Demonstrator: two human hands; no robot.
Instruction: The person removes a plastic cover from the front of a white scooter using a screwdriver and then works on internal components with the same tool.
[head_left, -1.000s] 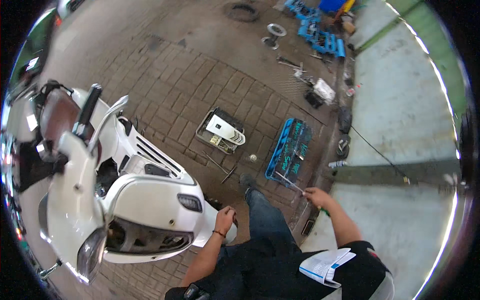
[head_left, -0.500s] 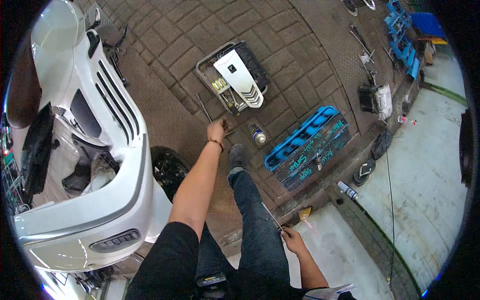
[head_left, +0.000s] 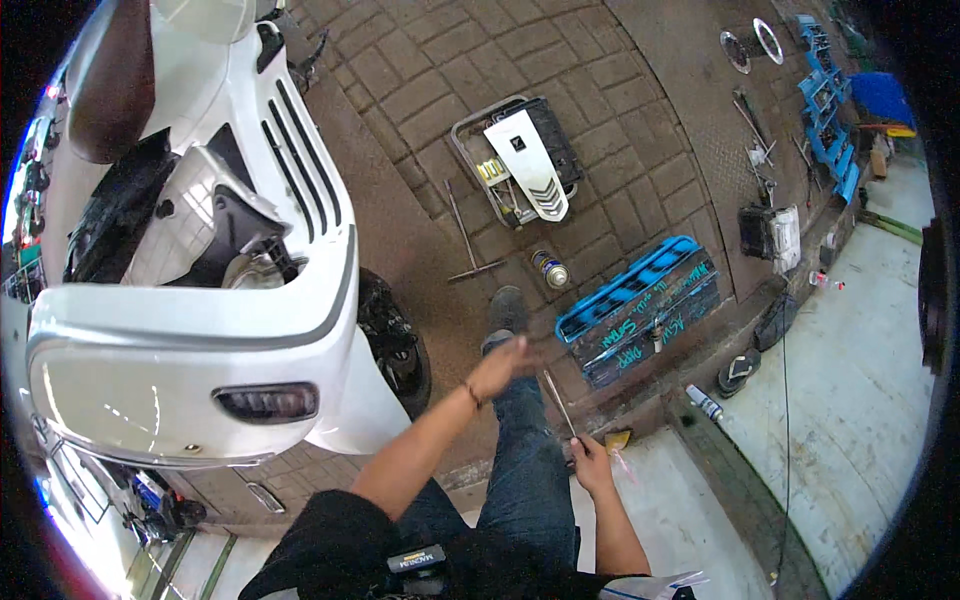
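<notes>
My left hand (head_left: pixel 500 370) hovers over my knee and shin, its fingers smeared by motion; nothing shows in it. On the paving ahead of it lies a T-handle wrench (head_left: pixel 460 228), its crossbar toward me. Beside my right thigh, my right hand (head_left: pixel 592 464) is closed on a long thin metal tool (head_left: pixel 560 405) whose shaft points forward and left; the fingers hide its gripped end. To the left stands a white scooter (head_left: pixel 200 325) with its body opened and inner parts showing.
A white panel (head_left: pixel 528 165) rests on an open tool case (head_left: pixel 565 150). Nearby are a spray can (head_left: pixel 551 270) and a black-and-blue metal toolbox (head_left: pixel 640 320). On the right are another can (head_left: pixel 704 402), a sandal (head_left: pixel 738 372), a battery-like box (head_left: pixel 768 235) and blue trays (head_left: pixel 825 110).
My left hand has let go of the T-handle wrench, now on the ground, and drawn back toward my knee. My right hand keeps the thin tool. The view has shifted left.
</notes>
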